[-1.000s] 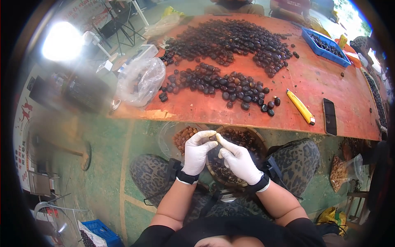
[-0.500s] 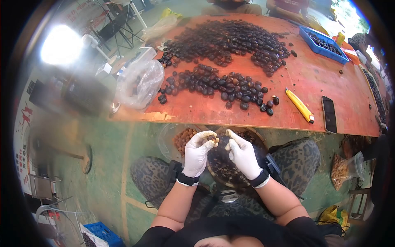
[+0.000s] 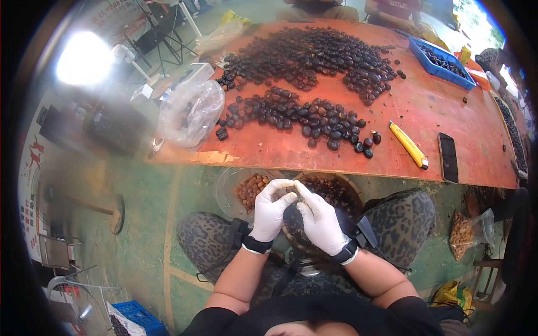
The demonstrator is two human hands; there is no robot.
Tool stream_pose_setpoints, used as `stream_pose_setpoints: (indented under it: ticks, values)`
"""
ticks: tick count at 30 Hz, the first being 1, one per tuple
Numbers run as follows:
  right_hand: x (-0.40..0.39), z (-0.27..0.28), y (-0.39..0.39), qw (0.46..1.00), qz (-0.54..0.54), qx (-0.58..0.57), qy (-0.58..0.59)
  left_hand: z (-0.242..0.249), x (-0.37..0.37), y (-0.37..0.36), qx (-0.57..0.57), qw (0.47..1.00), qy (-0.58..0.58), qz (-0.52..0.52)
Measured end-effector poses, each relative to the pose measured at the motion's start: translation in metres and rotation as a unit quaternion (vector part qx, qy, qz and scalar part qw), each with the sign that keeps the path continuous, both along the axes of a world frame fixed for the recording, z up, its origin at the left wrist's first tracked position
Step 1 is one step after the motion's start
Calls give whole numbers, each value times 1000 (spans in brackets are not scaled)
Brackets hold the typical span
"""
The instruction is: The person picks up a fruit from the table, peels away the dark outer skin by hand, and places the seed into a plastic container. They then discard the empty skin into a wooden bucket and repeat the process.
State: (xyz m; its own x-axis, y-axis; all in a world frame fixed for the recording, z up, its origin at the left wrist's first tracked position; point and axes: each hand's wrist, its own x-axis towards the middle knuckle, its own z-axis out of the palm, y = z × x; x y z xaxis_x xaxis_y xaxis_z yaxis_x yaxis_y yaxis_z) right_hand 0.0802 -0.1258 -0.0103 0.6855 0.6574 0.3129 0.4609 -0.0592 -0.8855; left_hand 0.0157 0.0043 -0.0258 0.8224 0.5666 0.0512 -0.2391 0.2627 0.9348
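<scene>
Both my hands wear white gloves and meet over my lap, just in front of the table edge. My left hand (image 3: 269, 213) is closed, pinching a small dark brown nut (image 3: 291, 191) between thumb and fingers. The fingertips of my right hand (image 3: 323, 223) close on the same nut from the other side. Most of the nut is hidden by the gloves. Below my hands stands a round basket (image 3: 359, 197) with dark shell pieces in it. Beside it, to the left, a clear plastic bag (image 3: 223, 193) holds light brown kernels (image 3: 253, 189).
On the red table (image 3: 252, 152) lie heaps of dark nuts (image 3: 319, 50), a yellow utility knife (image 3: 409, 147), a phone (image 3: 448, 157), a plastic bag (image 3: 193, 115) and a blue tray (image 3: 417, 55). Other people sit across the table. A bag of kernels (image 3: 461, 235) stands at right.
My right hand has moved left, and its fingertips have come up to the nut in my left hand. The hands were apart before. The things on the table have not moved.
</scene>
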Motion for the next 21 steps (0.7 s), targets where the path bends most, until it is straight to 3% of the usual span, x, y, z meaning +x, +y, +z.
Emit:
stream_pose_setpoints:
  ticks: [5,6,10,14,16,21]
  values:
    - [-2,-7,8,997,-15,48,60,-2,1,-1,2,1000,12,-3]
    - [-1,-7,8,999,-29,31,25,3,1,-3,-16,1000,7,-10]
    - [-3,-7,4,976,13,19,217,0,0,-3,-58,998,28,-28]
    - [-2,0,5,904,46,74,418,-14,2,-3,38,999,31,18]
    - [0,4,5,894,52,65,440,-12,1,-2,22,999,44,21]
    - [5,5,2,859,58,55,506,-10,0,2,128,989,76,19]
